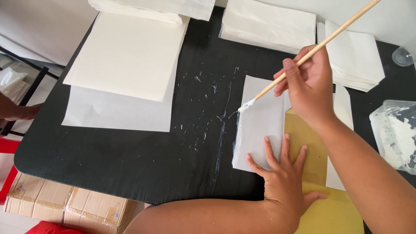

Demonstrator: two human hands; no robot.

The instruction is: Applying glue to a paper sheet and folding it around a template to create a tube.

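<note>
One white sheet lies on the black table, near its right side, partly over a yellow template. The right hand is closed around a thin wooden brush, whose white, paste-laden tip touches the sheet's upper left corner. The left hand lies open and flat, fingers spread, pinning the sheet's lower part. Wet paste glistens along the sheet's left edge; the remaining edges appear dry, so gluing seems only partly done. A clear tub of white paste stands at the right. Stacks of white paper sit along the far edge, larger cream sheets at left, cardboard boxes below
</note>
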